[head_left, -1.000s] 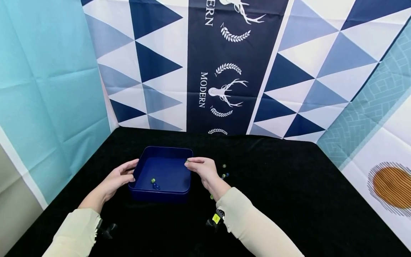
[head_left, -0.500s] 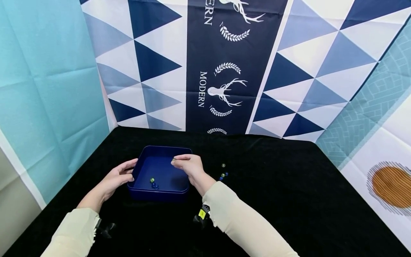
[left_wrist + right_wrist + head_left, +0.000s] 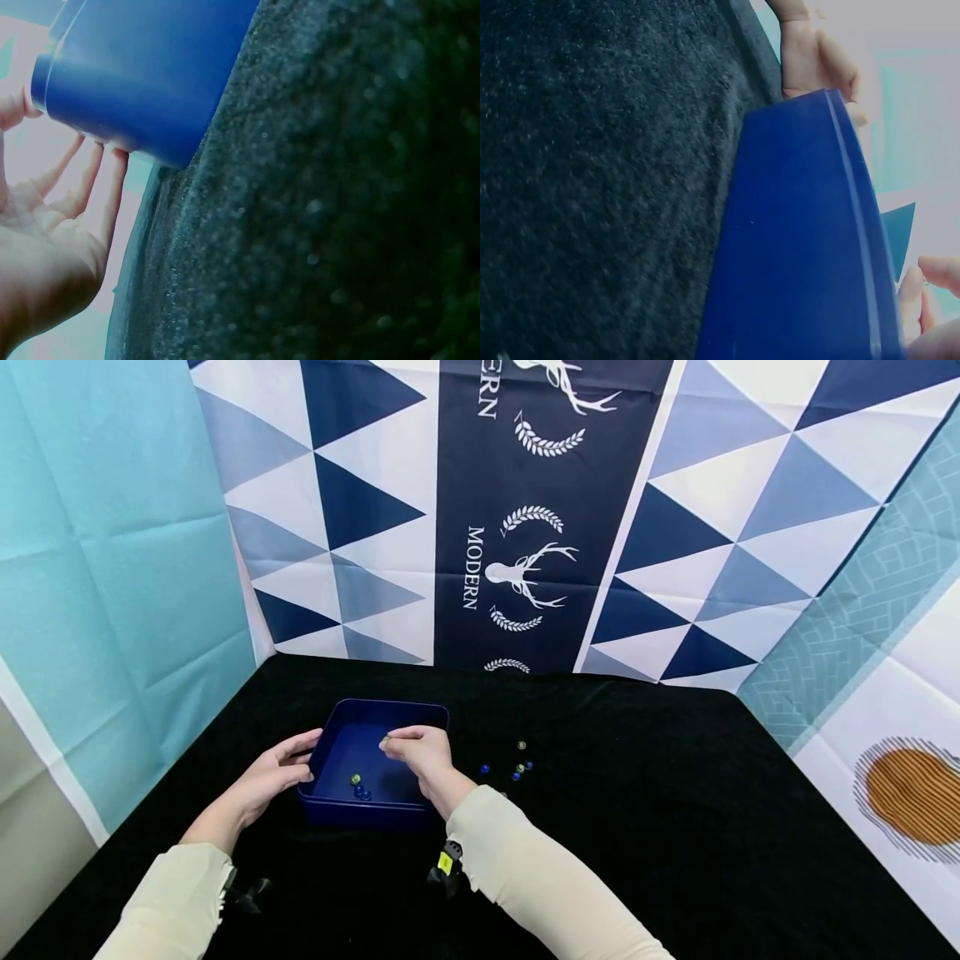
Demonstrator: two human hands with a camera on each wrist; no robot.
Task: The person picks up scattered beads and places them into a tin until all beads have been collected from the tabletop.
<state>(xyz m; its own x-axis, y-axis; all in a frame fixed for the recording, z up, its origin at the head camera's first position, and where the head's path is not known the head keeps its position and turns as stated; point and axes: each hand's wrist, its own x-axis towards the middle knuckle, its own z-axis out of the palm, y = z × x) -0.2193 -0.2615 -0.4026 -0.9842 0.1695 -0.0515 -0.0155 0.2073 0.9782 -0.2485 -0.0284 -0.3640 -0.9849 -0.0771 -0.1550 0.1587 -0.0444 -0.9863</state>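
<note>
A blue rectangular box (image 3: 360,815) stands on the black cloth. Inside, near its front left, lie a yellow-green marble (image 3: 356,779) and a pair of blue marbles (image 3: 362,792). My left hand (image 3: 262,783) rests on the box's left side; the left wrist view shows its fairly straight fingertips (image 3: 116,154) against the outer wall and the thumb at the rim. Over the open box, my right hand (image 3: 423,762) pinches a small yellowish-green marble (image 3: 386,740) between thumb and fingertips, mostly covered by them. From the right wrist, the box's outer wall (image 3: 795,225) fills the middle.
Several blue and yellow-green marbles (image 3: 521,768) lie loose on the cloth right of the box, with one blue marble (image 3: 484,769) closer to it. Black cloth (image 3: 637,793) covers the table. A patterned curtain (image 3: 375,527) hangs behind it.
My right hand has moved left from the box's right rim to over its middle, still pinching the marble. The left hand and the box have stayed in place.
</note>
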